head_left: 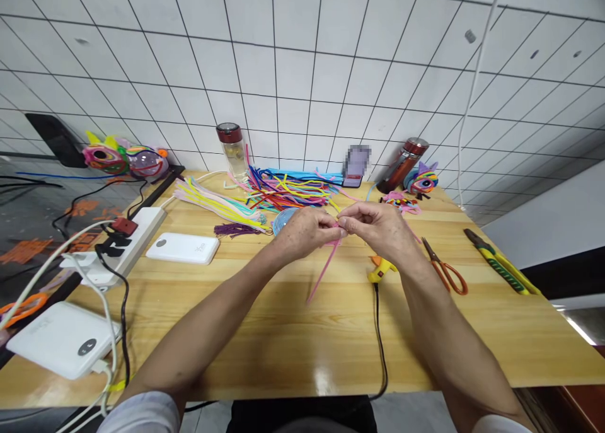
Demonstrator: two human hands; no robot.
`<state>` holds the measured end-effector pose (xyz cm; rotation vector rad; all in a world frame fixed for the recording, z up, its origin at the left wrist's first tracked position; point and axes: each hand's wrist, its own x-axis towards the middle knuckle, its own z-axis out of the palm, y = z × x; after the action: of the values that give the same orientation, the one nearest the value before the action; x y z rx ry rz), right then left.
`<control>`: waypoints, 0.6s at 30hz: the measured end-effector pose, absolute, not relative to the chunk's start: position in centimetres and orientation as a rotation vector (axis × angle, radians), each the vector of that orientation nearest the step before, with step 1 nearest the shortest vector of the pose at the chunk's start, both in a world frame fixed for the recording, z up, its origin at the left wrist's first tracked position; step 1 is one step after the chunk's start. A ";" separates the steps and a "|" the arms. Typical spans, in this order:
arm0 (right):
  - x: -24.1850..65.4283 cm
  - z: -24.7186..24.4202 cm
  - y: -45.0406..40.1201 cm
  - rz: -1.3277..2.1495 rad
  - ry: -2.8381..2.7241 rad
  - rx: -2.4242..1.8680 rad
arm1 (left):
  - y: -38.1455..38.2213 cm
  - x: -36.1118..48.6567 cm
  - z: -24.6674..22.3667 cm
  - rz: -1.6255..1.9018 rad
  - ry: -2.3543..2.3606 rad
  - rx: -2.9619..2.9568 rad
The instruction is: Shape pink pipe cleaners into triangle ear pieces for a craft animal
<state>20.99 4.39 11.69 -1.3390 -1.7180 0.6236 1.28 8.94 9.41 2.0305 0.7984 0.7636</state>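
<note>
Near the middle of the wooden table, my left hand [309, 232] and my right hand [373, 226] meet with their fingertips pinched on a pink pipe cleaner [324, 272]. One end of it hangs down toward the table; the part between the fingers is mostly hidden. Just behind my left hand is a round light-blue object [282, 220], partly covered. Beyond my hands lies a pile of multicoloured pipe cleaners [290, 190]. A yellow glue gun [382, 270] with a black cord rests below my right hand.
Scissors [445, 268] and green-yellow pliers [501, 266] lie at right. White power banks [183, 248] and a power strip [127, 244] with cables are at left. A glass bottle [232, 149], a phone [357, 165], a red flask [403, 164] and colourful crafts [420, 179] stand near the wall.
</note>
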 end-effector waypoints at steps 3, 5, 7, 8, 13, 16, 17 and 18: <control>21.0 11.3 4.5 0.615 -1.719 -1.324 | 8.9 1.2 9.7 0.733 0.794 1.972; 21.0 11.2 4.6 0.636 -1.693 -1.289 | 9.0 1.1 9.9 0.751 0.809 1.911; 20.8 11.3 4.4 0.635 -1.646 -1.245 | 9.1 1.0 10.0 0.823 0.834 1.835; 20.6 11.4 4.3 0.611 -1.624 -1.236 | 9.2 0.9 10.0 0.870 0.835 1.789; 19.3 11.7 3.2 0.326 -1.704 -1.249 | 9.6 1.0 9.9 1.018 0.745 1.516; 18.6 11.3 2.8 0.136 -1.805 -1.240 | 9.5 1.0 9.9 1.078 0.725 1.402; 18.5 11.0 2.8 0.080 -1.820 -1.247 | 9.4 1.0 9.9 1.100 0.727 1.371; 18.3 10.8 2.8 0.037 -1.828 -1.258 | 9.4 1.0 10.0 1.120 0.731 1.342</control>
<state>18.35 2.78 10.82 -1.2576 -1.8277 0.0370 1.03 9.41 9.95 1.3420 0.7309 1.1198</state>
